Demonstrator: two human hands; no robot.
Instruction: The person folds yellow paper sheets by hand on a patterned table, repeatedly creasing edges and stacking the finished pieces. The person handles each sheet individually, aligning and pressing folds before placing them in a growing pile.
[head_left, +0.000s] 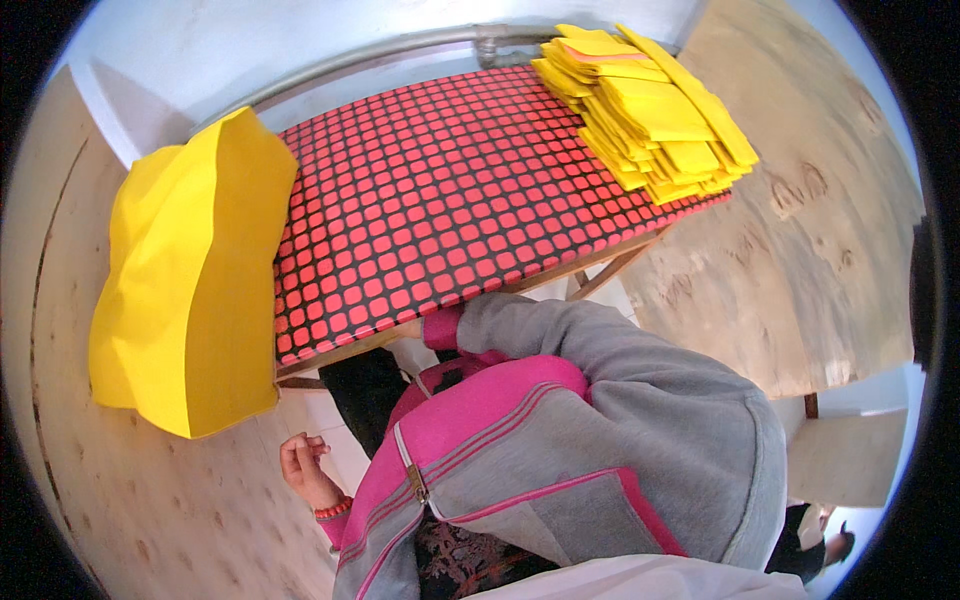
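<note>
My left hand [308, 470], with a beaded red bracelet at the wrist, hangs at the lower left beside my jacket. Its fingers are curled in and I see nothing in them. Just above it, a large yellow bag-like piece of cloth [190, 270] with a sharp crease drapes over the table's left end. My right arm, in a grey sleeve with a pink cuff, crosses in front of me to the table's near edge. Only a sliver of my right hand [410, 328] shows there, and its fingers are hidden under the edge.
The table [430, 200] has a red-and-black checked cover. A stack of folded yellow cloth pieces [650, 110] lies at its far right corner. Wooden boards [790, 200] stand to the right. A pipe [400, 45] runs along the wall behind. Part of another person [815, 540] shows at the lower right.
</note>
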